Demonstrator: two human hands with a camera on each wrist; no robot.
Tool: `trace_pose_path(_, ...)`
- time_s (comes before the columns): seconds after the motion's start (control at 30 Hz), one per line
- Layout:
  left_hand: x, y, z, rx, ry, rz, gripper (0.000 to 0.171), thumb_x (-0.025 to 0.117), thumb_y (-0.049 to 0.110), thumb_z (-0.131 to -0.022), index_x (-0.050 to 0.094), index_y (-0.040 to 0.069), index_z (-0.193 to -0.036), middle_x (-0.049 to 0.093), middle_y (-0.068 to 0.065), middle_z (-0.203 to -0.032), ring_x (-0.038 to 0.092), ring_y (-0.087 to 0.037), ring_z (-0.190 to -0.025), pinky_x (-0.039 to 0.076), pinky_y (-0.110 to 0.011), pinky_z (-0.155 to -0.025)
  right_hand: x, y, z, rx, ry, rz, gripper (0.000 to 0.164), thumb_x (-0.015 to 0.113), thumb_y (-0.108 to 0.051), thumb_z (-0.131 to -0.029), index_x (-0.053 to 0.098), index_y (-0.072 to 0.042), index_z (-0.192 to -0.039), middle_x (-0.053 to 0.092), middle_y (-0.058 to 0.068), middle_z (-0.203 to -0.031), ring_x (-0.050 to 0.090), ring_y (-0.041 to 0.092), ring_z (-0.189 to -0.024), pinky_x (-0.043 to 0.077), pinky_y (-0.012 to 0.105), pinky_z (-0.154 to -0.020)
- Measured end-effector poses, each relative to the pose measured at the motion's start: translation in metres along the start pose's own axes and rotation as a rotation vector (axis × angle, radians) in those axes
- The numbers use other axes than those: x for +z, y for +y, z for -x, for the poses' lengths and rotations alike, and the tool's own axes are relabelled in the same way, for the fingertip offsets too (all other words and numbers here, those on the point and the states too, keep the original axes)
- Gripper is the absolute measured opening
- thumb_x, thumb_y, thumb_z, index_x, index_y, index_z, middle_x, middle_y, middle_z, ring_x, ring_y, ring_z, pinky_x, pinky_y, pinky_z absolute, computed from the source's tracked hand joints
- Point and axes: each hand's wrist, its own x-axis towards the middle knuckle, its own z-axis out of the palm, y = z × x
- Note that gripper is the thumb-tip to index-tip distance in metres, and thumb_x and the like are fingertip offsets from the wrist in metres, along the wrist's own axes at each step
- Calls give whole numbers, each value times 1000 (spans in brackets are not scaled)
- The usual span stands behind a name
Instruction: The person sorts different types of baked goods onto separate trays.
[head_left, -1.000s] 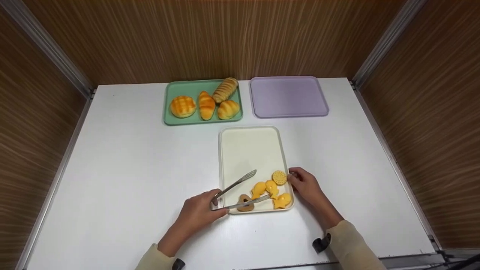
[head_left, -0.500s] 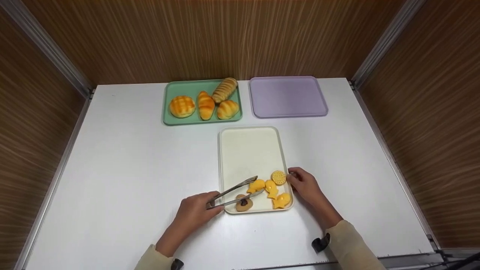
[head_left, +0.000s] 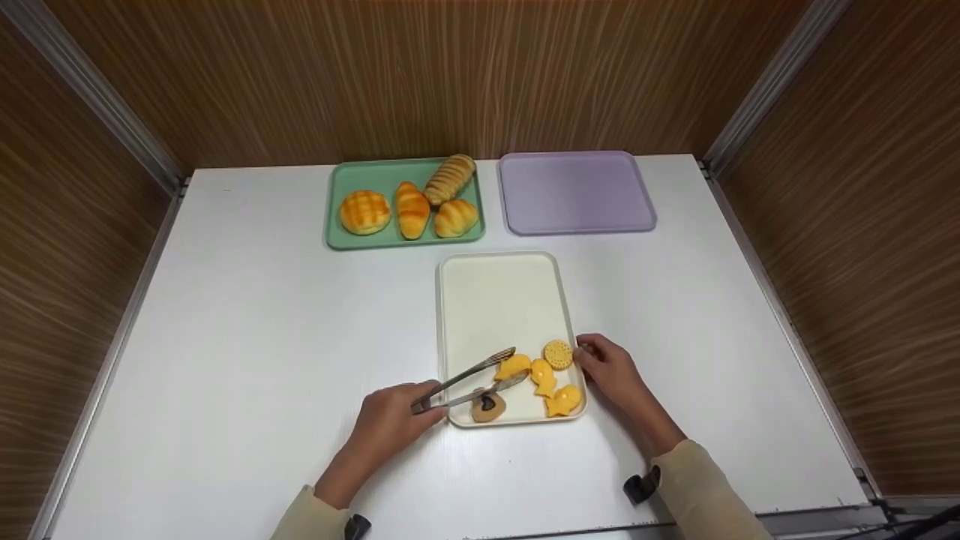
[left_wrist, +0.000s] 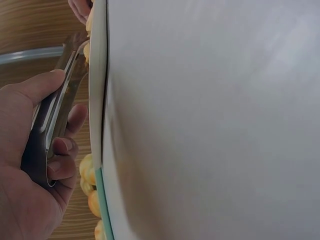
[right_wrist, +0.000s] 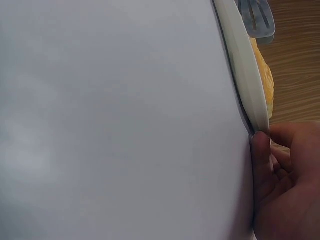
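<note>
My left hand (head_left: 394, 418) grips metal tongs (head_left: 475, 370) over the cream tray (head_left: 495, 300). Their tips lie on either side of a yellow fish-shaped cookie (head_left: 516, 365). Below the lower arm of the tongs sits a brown cookie with a dark heart (head_left: 489, 407), partly covered. Two more yellow fish cookies (head_left: 564, 400) and a round dotted cookie (head_left: 558, 355) lie to the right. With thumb and fingers, my right hand (head_left: 613, 371) pinches the tray's right rim; the right wrist view shows this hand (right_wrist: 292, 175) at the tray edge (right_wrist: 245, 65).
At the back, a green tray (head_left: 341, 241) carries several bread rolls, among them a round grid-topped bun (head_left: 365, 212). Beside it lies a purple tray (head_left: 577, 193). Wood-grain panels (head_left: 480, 75) wall in the white table (head_left: 262, 322) at the back and sides.
The tongs have drawn slightly left and their tips have come closer together around the fish cookie. That cookie has turned, and the heart cookie has shifted slightly. My right hand stays at the rim.
</note>
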Motion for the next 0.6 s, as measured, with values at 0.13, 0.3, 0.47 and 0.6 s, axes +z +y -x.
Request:
trace_pose_path(0.13,2,0,-1,13,12,0,36,79,37,-86,76,19,-117,64,15,-75,51,0,-65,44,-24,-62,-1,0,0,1,-4,-14,29,63,-18,-100,65,-4,-125,62,9,-94,58,16,-76,49,24,-68)
trace_pose_path(0.3,3,-1,-1,27,46,30,33,80,34,-85,77,20,-115,68,13,-76,53,0,-66,45,-23,-62,-1,0,-1,2,-6,-17,29,63,-19,-100,65,-4,-125,63,9,-96,59,15,-76,50,24,-67)
trace_pose_path(0.47,3,0,-2,46,73,32,29,79,33,-86,77,21,-113,70,12,-78,54,-1,-66,47,-25,-62,-1,1,-1,5,-5,-16,29,62,-18,-100,65,-3,-124,62,9,-95,58,15,-77,50,24,-67)
trace_pose_path(0.6,2,1,-2,32,31,-9,33,79,38,-86,75,22,-114,66,14,-76,53,0,-66,45,-26,-62,0,1,0,-5,-3,-10,29,63,-17,-100,65,-2,-124,62,9,-94,58,14,-76,49,23,-67)
